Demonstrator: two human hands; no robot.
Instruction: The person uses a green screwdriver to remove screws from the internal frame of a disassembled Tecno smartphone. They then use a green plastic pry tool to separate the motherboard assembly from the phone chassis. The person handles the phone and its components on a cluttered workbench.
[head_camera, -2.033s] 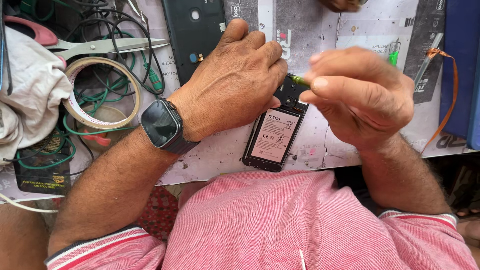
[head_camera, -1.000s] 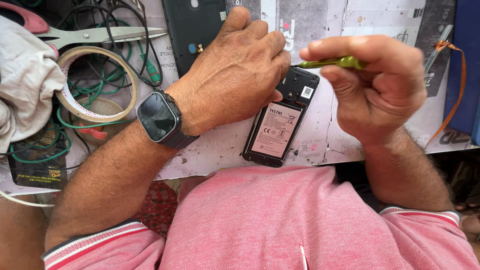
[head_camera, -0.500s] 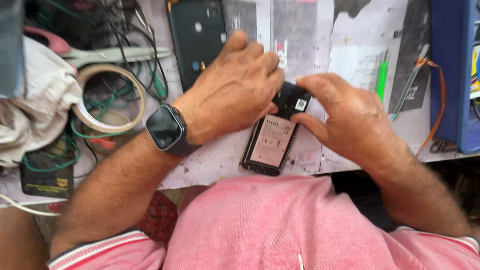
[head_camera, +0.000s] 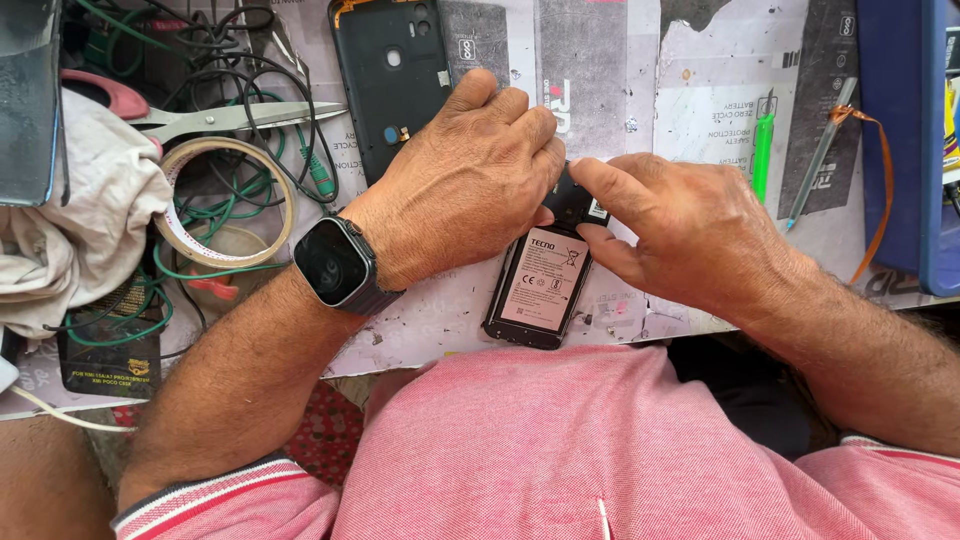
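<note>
An opened black phone (head_camera: 540, 285) lies face down at the near edge of the bench, its pale battery showing. My left hand (head_camera: 465, 185), with a dark smartwatch on the wrist, rests curled over the phone's upper end and holds it. My right hand (head_camera: 690, 230) touches the same upper end, its index finger and thumb pinching at the top of the phone beside the left fingers. The phone's upper part is hidden under both hands. A green-handled tool (head_camera: 763, 145) lies on the bench beyond my right hand.
A black phone back cover (head_camera: 390, 75) lies behind my left hand. Scissors (head_camera: 225, 118), a tape roll (head_camera: 225, 200), tangled green and black wires and a white cloth (head_camera: 75, 230) crowd the left. A blue box (head_camera: 915, 140) and a thin grey tool (head_camera: 820, 150) stand right.
My right hand has put down the green-handled tool, which now lies on the bench, and has come back to the phone's top end. My left hand stays on the phone.
</note>
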